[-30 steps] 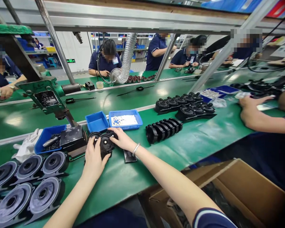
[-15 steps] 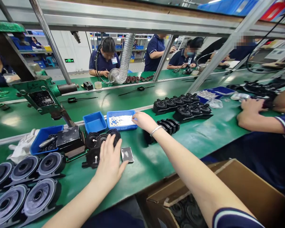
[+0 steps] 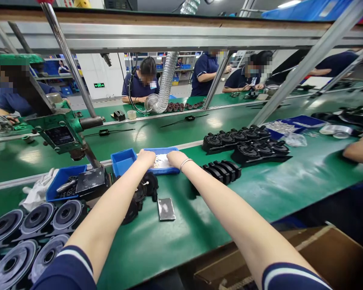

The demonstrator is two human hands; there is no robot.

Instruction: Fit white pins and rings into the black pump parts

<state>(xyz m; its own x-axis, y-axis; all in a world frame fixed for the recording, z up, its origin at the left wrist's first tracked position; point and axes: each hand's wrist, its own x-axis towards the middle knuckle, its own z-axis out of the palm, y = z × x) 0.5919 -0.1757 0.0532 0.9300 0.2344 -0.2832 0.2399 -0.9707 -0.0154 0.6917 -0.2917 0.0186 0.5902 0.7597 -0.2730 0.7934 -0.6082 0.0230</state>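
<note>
Both hands are at a shallow blue tray that holds many small white parts. At its left end my left hand is closed, its fingertips dipping over the parts. My right hand, with a bracelet at the wrist, reaches in from the right end, fingers curled together. Whatever the fingertips pinch is too small or hidden. Under my left forearm, black round housings are partly covered. A small dark metal plate lies on the green bench in front of the tray.
A blue box adjoins the tray. At left stand a green press, a black block and rows of round housings. Black assemblies line the right side. A co-worker's arm rests farther right; a carton sits below.
My left hand has moved from the black housings up to the tray's left end and closed. My right hand stays at the tray's right end. The view has shifted slightly.
</note>
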